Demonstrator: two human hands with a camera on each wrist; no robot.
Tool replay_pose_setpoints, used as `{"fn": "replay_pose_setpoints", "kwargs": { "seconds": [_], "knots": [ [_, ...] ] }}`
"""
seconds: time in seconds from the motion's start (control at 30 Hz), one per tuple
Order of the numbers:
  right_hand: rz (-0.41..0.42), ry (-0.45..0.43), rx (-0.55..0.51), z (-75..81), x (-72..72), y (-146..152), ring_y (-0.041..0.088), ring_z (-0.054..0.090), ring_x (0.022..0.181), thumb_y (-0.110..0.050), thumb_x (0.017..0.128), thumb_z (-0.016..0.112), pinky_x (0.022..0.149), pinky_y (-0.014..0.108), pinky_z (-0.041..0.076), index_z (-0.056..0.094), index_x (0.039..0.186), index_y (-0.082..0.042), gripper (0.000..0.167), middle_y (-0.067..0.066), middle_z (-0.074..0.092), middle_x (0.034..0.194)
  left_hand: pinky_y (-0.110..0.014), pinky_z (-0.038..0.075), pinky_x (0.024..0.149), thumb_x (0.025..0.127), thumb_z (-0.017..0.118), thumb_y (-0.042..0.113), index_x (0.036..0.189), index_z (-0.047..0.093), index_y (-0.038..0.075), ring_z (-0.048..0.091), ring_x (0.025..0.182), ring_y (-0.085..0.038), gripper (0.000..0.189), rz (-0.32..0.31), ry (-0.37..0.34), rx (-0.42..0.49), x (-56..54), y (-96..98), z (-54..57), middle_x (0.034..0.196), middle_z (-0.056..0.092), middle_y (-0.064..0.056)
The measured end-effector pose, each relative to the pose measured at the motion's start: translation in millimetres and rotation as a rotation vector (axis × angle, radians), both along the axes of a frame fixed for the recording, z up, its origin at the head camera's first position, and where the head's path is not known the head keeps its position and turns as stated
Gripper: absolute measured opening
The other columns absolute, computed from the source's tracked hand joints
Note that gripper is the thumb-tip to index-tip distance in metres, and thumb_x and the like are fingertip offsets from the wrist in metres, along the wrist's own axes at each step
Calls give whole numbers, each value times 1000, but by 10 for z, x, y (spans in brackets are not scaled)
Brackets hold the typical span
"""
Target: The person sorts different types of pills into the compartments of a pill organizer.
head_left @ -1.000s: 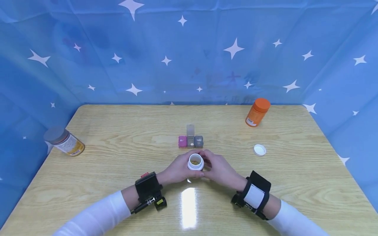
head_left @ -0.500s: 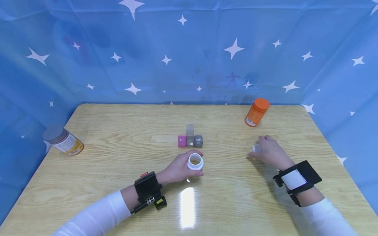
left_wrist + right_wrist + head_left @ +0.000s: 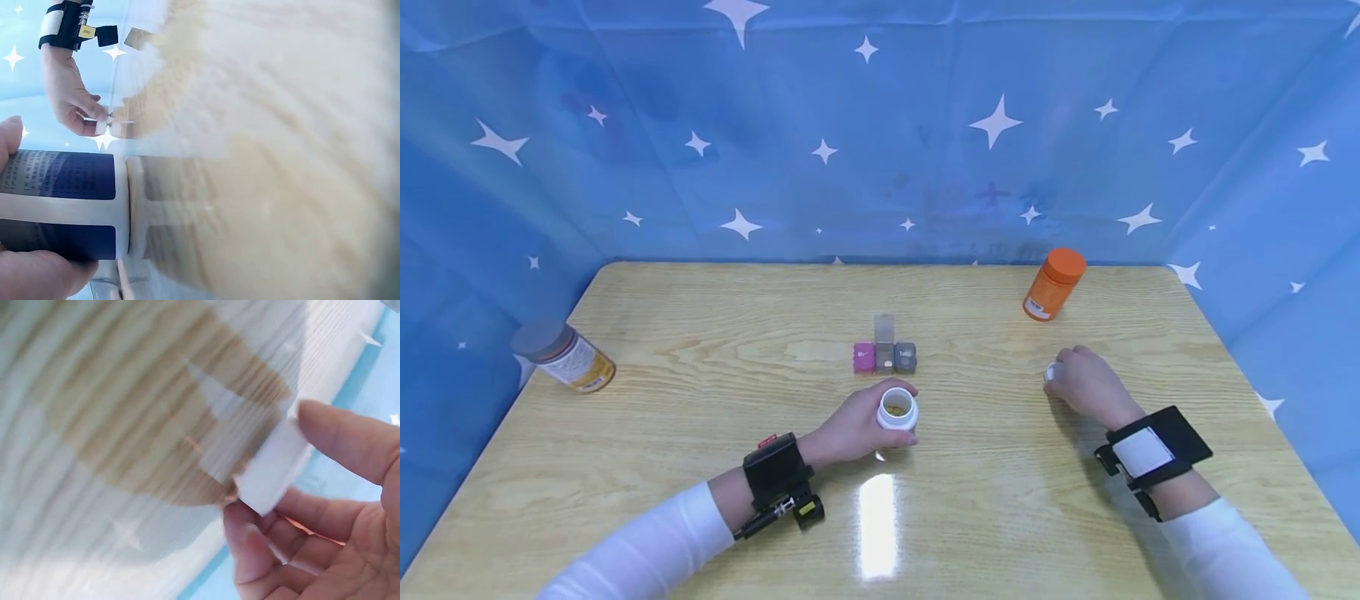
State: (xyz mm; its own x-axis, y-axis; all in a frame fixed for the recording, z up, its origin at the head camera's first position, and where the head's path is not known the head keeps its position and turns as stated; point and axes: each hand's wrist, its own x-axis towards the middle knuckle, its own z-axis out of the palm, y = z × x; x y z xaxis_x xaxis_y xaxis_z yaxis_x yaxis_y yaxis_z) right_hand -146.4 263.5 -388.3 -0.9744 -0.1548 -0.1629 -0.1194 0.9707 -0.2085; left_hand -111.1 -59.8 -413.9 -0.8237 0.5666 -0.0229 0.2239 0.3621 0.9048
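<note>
Fingers (image 3: 253, 556) pinch a shallow, round white cap (image 3: 272, 470).

The head view looked forward and down from above, across the pale wood-grain table (image 3: 737, 317) to the blue star-printed cloth (image 3: 880, 100) filling the frame's top. The left-wrist view, turned sideways, sat close to a white, blue-labelled cylindrical bottle (image 3: 69, 209) at lower left; its upper left shared the bare right hand (image 3: 75, 103) with the head view. The right-wrist view faced a round white plastic cap (image 3: 272, 469) from very near.
</note>
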Motion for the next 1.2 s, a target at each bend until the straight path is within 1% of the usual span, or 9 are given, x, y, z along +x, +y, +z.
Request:
{"fn": "replay_pose_setpoints", "kwargs": {
  "seconds": [0.13,0.23,0.3,0.43,0.57,0.63,0.8,0.97,1.2],
  "knots": [
    [51,32,-104,119,50,-209,30,56,80,-15,85,63,67,39,47,55,105,12,35,22,60,93,-26,44,86,74,76,18,121,52,4,56,95,-16,54,2,3,-5,-7,2,-2,104,63,-9],
    [167,82,-183,243,152,-531,33,59,93,-14,81,68,77,44,50,56,114,8,41,23,61,107,-26,44,85,74,76,18,121,52,4,56,95,-16,55,4,7,-11,-10,2,-9,103,63,-8],
    [263,104,-209,317,232,-770,31,60,96,-13,78,70,80,43,51,58,115,5,43,20,62,110,-25,44,85,74,76,18,121,52,4,57,95,-16,55,1,15,-8,-13,4,-9,103,63,-9],
    [424,146,-243,442,371,-1141,19,60,87,-11,75,73,76,34,52,60,107,-1,35,9,65,99,-26,45,86,75,75,17,121,51,3,58,97,-19,54,-15,34,14,-23,14,-10,105,64,-10],
    [532,195,-209,531,431,-1341,13,54,75,-9,75,73,69,27,50,60,96,-5,25,3,62,85,-26,45,87,74,75,15,121,52,3,58,99,-22,54,-25,44,32,-25,8,-16,108,63,-11],
    [561,180,-186,563,439,-1407,14,56,77,-11,75,74,70,27,51,60,100,-4,30,4,63,87,-25,45,87,74,76,15,121,51,4,59,99,-22,54,-30,43,37,-21,4,-12,109,63,-11],
    [575,124,-160,587,428,-1542,17,59,85,-20,75,76,74,29,52,56,116,-5,48,8,65,97,-21,48,80,74,75,16,127,47,5,60,96,-19,61,-29,5,25,4,-4,4,109,64,-11],
    [647,186,-129,520,394,-1600,16,57,85,-24,76,75,74,28,51,63,106,-6,37,7,64,95,-21,48,83,74,75,16,133,41,4,61,102,-22,69,-27,-3,8,18,-9,4,115,63,-12],
    [698,168,-154,522,356,-1581,18,57,90,-22,77,73,78,30,50,64,105,-5,33,7,64,98,-26,48,90,75,74,16,134,40,4,59,108,-24,69,-57,12,24,-23,-9,-1,120,60,-12]
  ]
}}
